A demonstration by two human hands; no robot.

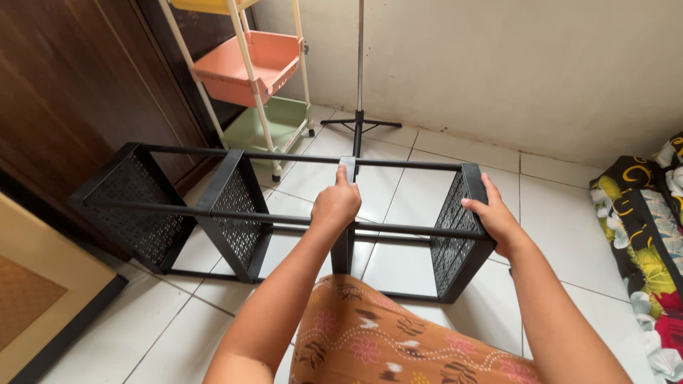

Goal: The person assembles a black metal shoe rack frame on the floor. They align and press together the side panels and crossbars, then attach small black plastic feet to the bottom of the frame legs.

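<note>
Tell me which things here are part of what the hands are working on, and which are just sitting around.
In hand:
black metal rack frame
middle perforated panel, gripped by the left hand
end perforated panel, gripped by the right hand

Lying about:
pastel tiered trolley
tripod stand
floral bedding
wooden door

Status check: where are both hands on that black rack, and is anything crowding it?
Left hand gripping middle panel top. Right hand on right end panel. Black rack lying on tiled floor. Pastel trolley, stand close behind.
</note>
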